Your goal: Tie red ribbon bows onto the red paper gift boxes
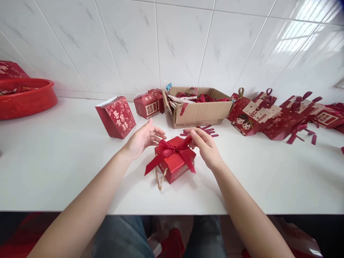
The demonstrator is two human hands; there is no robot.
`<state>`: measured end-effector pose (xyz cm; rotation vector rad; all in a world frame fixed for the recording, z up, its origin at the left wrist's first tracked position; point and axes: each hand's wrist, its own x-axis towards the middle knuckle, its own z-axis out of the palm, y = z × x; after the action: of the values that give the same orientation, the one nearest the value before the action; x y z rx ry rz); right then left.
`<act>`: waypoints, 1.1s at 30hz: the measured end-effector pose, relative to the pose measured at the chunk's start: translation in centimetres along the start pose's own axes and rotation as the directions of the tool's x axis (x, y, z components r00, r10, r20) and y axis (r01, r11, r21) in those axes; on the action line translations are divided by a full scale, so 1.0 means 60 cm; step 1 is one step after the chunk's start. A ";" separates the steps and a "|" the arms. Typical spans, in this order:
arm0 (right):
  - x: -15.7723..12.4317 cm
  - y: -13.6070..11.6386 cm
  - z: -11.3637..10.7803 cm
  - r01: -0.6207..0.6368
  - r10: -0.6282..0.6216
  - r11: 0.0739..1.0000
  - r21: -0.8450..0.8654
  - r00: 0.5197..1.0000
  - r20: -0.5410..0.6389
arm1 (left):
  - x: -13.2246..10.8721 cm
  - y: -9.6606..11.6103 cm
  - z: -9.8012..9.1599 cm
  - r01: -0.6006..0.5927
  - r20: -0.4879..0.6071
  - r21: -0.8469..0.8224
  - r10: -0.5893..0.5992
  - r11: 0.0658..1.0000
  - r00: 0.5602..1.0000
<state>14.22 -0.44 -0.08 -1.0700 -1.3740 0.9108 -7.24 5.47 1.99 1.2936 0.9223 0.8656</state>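
Red and glossy, the box (174, 163) sits below centre frame, its bow (173, 149) slanting up rightward into my pinching right fingers (196, 137), while my left fingers (158, 131) curve empty near its upper-left side.

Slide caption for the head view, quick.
Left hand and right hand flank a red gift box with a ribbon bow.

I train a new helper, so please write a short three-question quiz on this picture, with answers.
1. What colour is the clip on the cardboard box?
2. What lies on top of the red box between the left hand and the right hand? A) flower; B) ribbon bow; C) card.
3. True or false: the cardboard box is nearer to the person than the red box.
Key: 1. Blue; 2. B; 3. False.
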 end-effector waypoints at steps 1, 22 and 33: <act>0.001 0.004 -0.001 0.015 -0.016 0.998 -0.057 1.000 -0.023 | -0.001 0.001 0.000 -0.018 0.007 0.027 0.018 0.999 1.000; 0.000 -0.001 -0.006 -0.009 0.015 0.996 -0.092 0.998 0.068 | -0.034 0.018 0.001 -0.322 0.265 0.498 0.212 0.805 0.941; -0.007 0.010 -0.003 0.373 -0.379 0.827 -0.421 0.922 0.072 | -0.028 -0.011 0.019 -0.414 0.148 0.584 0.409 0.699 0.900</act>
<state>14.48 -0.66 -0.78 -1.0649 -1.7458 0.3103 -6.87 3.42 1.53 2.1276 0.9548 0.9400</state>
